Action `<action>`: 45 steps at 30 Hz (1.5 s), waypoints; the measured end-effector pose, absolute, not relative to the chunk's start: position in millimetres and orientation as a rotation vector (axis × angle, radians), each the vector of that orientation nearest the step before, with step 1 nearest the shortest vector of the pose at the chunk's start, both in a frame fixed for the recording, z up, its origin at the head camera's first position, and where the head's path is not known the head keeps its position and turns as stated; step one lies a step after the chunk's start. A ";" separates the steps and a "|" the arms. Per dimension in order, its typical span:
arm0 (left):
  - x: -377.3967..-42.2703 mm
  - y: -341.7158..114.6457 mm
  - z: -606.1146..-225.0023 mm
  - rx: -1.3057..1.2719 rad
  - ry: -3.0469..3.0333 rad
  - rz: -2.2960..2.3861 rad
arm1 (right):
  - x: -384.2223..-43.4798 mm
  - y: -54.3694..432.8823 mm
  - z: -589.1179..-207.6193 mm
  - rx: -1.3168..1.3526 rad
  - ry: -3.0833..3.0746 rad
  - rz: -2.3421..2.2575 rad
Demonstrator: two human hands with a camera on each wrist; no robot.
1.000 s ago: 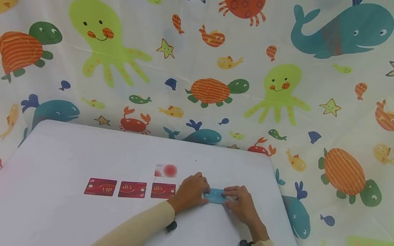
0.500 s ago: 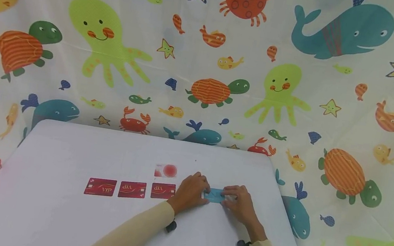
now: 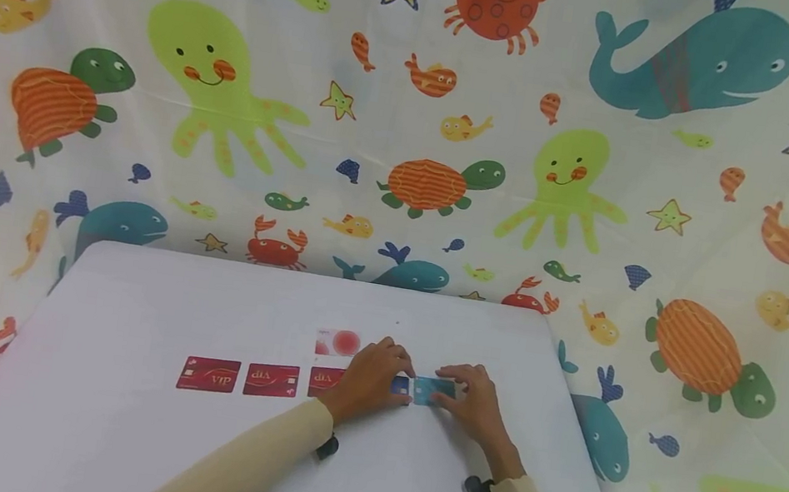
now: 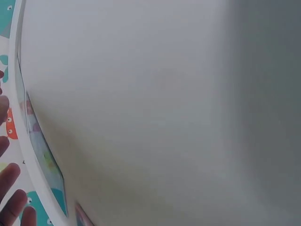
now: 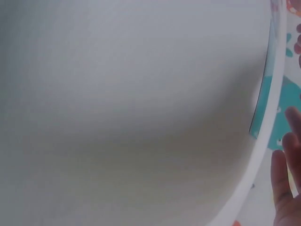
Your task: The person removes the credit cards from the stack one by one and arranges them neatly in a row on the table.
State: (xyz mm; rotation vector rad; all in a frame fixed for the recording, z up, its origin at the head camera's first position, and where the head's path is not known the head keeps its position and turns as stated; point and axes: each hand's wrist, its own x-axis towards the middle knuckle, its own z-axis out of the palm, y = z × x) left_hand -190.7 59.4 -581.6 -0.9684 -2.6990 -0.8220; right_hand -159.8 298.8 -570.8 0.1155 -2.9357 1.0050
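Note:
In the head view, my left hand (image 3: 368, 378) bends over a dark blue card (image 3: 401, 386), thumb at the near edge and fingers at the far edge. Most of that card is hidden beneath the hand. Close to its right lies a lighter teal card (image 3: 429, 391), pinched by its long edges between thumb and fingers of my right hand (image 3: 477, 402). A narrow gap separates the two cards. Red VIP cards (image 3: 209, 375), (image 3: 272, 380) and a partly covered one (image 3: 325, 381) continue the row leftward. The wrist views show mainly white tabletop, with fingers (image 4: 8, 179) and fingers (image 5: 281, 179) at the borders.
Behind the row lies a white and pink card (image 3: 338, 343) with a red circle. The cards rest on a white table (image 3: 111, 433) with rounded far corners. A curtain (image 3: 381, 126) printed with sea animals hangs behind it.
My left hand has shifted left, and the dark blue card now shows beneath its fingers. My right hand has moved slightly left over the teal card. The head view has shifted a little.

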 end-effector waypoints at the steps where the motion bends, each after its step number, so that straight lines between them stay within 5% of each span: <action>1: -191.1 57.1 -581.4 -0.963 -2.699 -0.838 | -160.3 297.4 -570.3 0.117 -2.934 1.014; 17: -191.4 25.5 -575.8 -1.042 -2.641 -0.856 | -168.7 274.4 -569.1 0.199 -2.889 1.051; 45: -193.1 -34.6 -578.0 -0.810 -2.657 -0.901 | -179.9 229.0 -562.2 0.348 -2.857 1.158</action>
